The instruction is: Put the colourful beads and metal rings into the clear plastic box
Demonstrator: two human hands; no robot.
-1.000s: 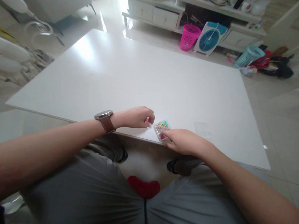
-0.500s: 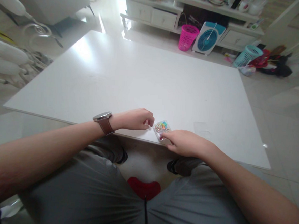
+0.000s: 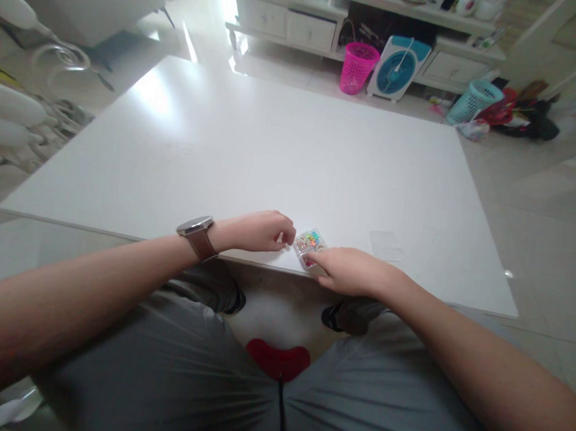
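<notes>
A small clear plastic box (image 3: pixel 308 243) filled with tiny colourful pieces sits at the near edge of the white table (image 3: pixel 282 156). My right hand (image 3: pixel 350 272) rests against the box's near right side, fingers curled with the fingertips touching it. My left hand (image 3: pixel 260 231), a watch on its wrist, lies just left of the box with fingers pinched together; what they hold, if anything, is too small to make out. A flat clear lid (image 3: pixel 386 245) lies on the table to the right of the box.
Beyond the table stand a pink basket (image 3: pixel 356 67), a blue and white fan (image 3: pixel 398 67), a teal basket (image 3: pixel 473 103) and a low white cabinet (image 3: pixel 299 27). White chair parts (image 3: pixel 12 104) are at the left. My knees in grey trousers are under the table edge.
My left hand has crept slightly right toward the box. My right hand slid a little left along the box's side. The view shifted slightly.
</notes>
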